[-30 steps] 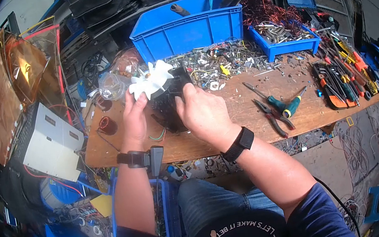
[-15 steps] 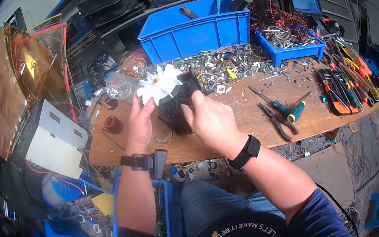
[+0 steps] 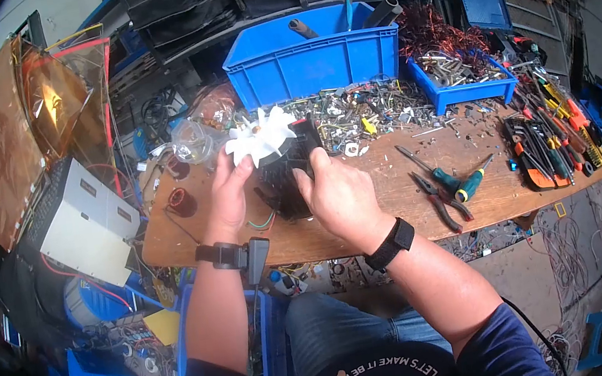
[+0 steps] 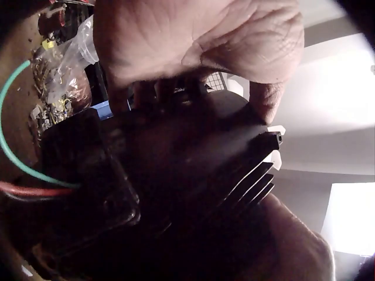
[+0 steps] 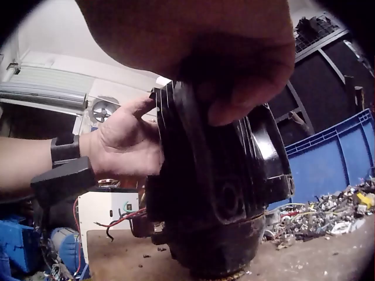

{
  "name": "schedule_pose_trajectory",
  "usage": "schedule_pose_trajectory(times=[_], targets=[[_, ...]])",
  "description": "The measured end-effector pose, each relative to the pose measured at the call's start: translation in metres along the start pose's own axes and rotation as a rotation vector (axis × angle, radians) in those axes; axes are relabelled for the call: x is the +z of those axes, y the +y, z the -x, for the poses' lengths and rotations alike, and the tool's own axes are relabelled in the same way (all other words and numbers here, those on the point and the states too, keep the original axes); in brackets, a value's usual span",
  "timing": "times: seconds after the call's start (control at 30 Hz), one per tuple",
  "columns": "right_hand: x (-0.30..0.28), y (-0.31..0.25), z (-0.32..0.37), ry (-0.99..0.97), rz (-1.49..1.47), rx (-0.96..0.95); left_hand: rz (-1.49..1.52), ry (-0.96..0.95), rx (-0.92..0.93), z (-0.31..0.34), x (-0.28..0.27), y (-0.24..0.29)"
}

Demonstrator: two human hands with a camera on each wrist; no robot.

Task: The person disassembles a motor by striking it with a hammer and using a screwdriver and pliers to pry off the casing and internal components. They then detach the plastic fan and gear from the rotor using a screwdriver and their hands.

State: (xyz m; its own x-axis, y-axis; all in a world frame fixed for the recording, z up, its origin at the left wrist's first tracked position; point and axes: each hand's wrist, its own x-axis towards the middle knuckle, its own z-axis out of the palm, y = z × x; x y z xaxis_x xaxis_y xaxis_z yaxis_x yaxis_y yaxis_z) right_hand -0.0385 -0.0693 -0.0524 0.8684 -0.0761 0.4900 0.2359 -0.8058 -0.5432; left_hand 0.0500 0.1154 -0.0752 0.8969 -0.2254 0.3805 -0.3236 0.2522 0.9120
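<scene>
A black finned motor-like housing (image 3: 286, 182) is held above the wooden table, with a white bladed fan (image 3: 261, 138) at its upper left end. The left hand (image 3: 227, 198) grips the housing from the left, its thumb near the fan. On the other side the right hand (image 3: 340, 194) has its fingers curled round the housing's edge. Green and red wires come out of the dark housing (image 4: 176, 170) in the left wrist view. The right wrist view shows the housing (image 5: 205, 158) upright between the left hand (image 5: 126, 140) and the right hand (image 5: 234, 52).
Pliers (image 3: 442, 203) and green-handled screwdrivers (image 3: 471, 184) lie on the table (image 3: 389, 214) at right. Behind are a large blue bin (image 3: 315, 67), scattered small metal parts and a smaller blue tray (image 3: 472, 93). A copper coil (image 3: 181, 202) stands at left, a tool set (image 3: 542, 154) far right.
The camera view has shifted, so the table and its contents appear lower and slightly further right. Both hands keep their grip on the housing, which is tilted slightly differently.
</scene>
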Motion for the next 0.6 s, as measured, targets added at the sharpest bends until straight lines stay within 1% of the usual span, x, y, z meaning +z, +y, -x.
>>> schedule_pose_trajectory(times=[0.23, 0.43, 0.6], targets=[[0.0, 0.001, 0.0, 0.001, -0.016, -0.002, -0.03, -0.002, 0.023, -0.001, -0.001, -0.002], [0.004, -0.001, -0.004, 0.005, -0.022, 0.0, 0.04, 0.01, 0.013, -0.002, -0.001, -0.002], [0.005, 0.002, -0.017, 0.031, -0.028, -0.005, -0.037, 0.034, 0.02, -0.008, 0.0, 0.001]])
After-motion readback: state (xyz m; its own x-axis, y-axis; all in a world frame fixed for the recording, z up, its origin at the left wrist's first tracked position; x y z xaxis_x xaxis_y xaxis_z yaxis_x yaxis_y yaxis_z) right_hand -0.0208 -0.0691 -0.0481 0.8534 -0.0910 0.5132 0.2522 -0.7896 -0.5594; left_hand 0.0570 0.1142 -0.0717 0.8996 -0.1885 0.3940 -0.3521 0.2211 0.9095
